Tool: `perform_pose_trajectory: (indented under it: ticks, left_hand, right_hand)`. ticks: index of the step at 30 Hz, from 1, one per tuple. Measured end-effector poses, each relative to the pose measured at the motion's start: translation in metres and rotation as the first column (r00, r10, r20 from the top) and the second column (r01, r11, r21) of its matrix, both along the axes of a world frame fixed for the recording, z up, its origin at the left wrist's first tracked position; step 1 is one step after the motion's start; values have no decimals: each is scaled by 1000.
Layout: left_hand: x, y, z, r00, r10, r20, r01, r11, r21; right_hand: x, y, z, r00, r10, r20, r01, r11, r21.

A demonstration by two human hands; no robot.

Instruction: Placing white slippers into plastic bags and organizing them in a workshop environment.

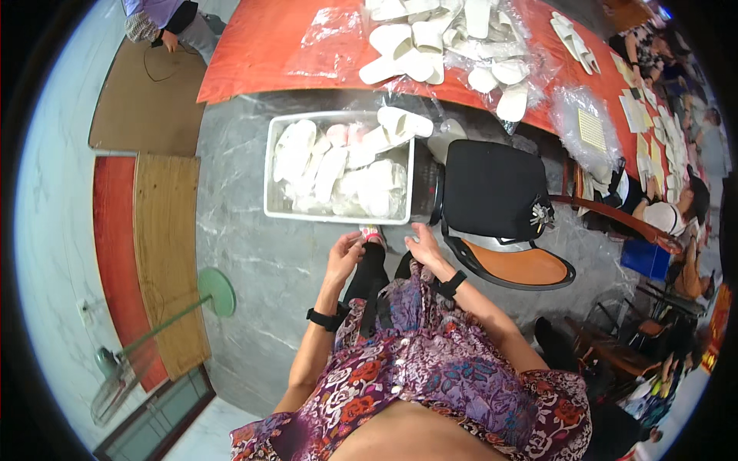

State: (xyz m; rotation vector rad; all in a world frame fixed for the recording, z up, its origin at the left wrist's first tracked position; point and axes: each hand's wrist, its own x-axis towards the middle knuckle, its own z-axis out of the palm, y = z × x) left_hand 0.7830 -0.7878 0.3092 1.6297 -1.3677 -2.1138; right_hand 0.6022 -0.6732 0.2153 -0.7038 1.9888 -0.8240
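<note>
In front of me a white plastic crate point(338, 218) stands on the floor, filled with white slippers point(330, 173), some in clear plastic wrap. One slipper point(403, 123) lies over the crate's far right corner. My left hand point(346, 255) hovers just on my side of the crate's near edge, empty, its fingers loosely bent and apart. To its right my right hand point(425, 247) is also empty, with fingers spread, near the crate's near right corner. Neither hand touches the crate. Each wrist wears a black band.
Beyond the crate runs a red-topped table point(284, 50) with slippers point(415, 42) and clear bags. A black chair point(496, 188) with an orange part stands right of the crate. On the left are a green fan point(217, 292) and leaning boards point(165, 253). Other people sit along the far right.
</note>
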Motion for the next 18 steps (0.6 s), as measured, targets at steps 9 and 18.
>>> perform_pose_trajectory:
  ticks: [9, 18]
  left_hand:
    - [12, -85, -72, 997, -70, 18, 62, 956, 286]
    - [67, -86, -278, 971, 204, 126, -236, 714, 659]
  right_hand:
    - [-10, -54, -52, 998, -66, -16, 67, 926, 371]
    - [-32, -61, -161, 981, -131, -142, 170, 933, 316]
